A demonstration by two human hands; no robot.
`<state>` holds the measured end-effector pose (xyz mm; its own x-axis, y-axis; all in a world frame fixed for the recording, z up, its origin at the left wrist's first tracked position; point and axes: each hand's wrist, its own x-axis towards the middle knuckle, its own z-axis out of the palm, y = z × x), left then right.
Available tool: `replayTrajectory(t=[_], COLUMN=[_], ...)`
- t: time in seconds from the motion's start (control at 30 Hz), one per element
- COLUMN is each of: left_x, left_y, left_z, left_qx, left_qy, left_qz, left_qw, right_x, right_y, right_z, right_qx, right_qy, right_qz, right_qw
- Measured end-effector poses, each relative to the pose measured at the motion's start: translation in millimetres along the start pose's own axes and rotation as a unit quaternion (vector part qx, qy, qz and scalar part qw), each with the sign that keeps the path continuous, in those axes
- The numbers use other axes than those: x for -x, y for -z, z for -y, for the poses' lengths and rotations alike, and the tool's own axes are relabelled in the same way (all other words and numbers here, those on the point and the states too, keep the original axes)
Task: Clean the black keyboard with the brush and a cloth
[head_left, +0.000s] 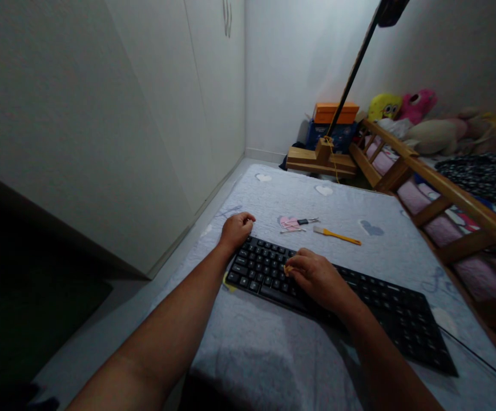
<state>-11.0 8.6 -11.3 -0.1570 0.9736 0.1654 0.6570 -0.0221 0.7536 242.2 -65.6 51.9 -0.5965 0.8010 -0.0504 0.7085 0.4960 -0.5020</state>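
Observation:
A black keyboard (269,265) lies at a slant on the cloth-covered surface. Over its middle keys, my right hand (316,277) is closed, pinching a small yellowish-orange piece (289,269) against the keys; its kind is too small to make out. My left hand (236,231) sits by the keyboard's far left corner with its fingers curled; whether something is inside them is hidden. Beyond the keyboard lie a yellow-handled brush (337,235), a tweezer-like tool with a black grip (306,221) and thin white cotton swabs (293,230).
A pale blue patterned cloth (273,348) covers the surface. White cabinet doors (166,114) rise on the left. At the right runs a wooden bed rail (457,182), with plush toys (419,105) behind. A wooden stand (322,157) with a black pole is at the far end. The keyboard's cable (479,357) trails right.

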Motion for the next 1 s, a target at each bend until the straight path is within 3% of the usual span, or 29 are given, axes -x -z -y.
replayTrajectory(t=[0.8,0.87,1.0], left_x=[-1,-1,-1], left_y=[-1.3,-1.2,-1.0], left_z=[1,1,1], left_qx=[0.004,0.002,0.004], left_qy=[0.002,0.003,-0.001], left_qz=[-0.002,-0.002,-0.005], left_qw=[1.0,1.0,1.0], right_x=[17,16,8], right_y=[13,15,9], right_z=[28,27,15], right_qx=[-0.098,-0.103,-0.045], right_qy=[0.09,0.078,0.0], right_qz=[0.162,0.128,-0.027], right_qw=[0.978,0.983,0.999])
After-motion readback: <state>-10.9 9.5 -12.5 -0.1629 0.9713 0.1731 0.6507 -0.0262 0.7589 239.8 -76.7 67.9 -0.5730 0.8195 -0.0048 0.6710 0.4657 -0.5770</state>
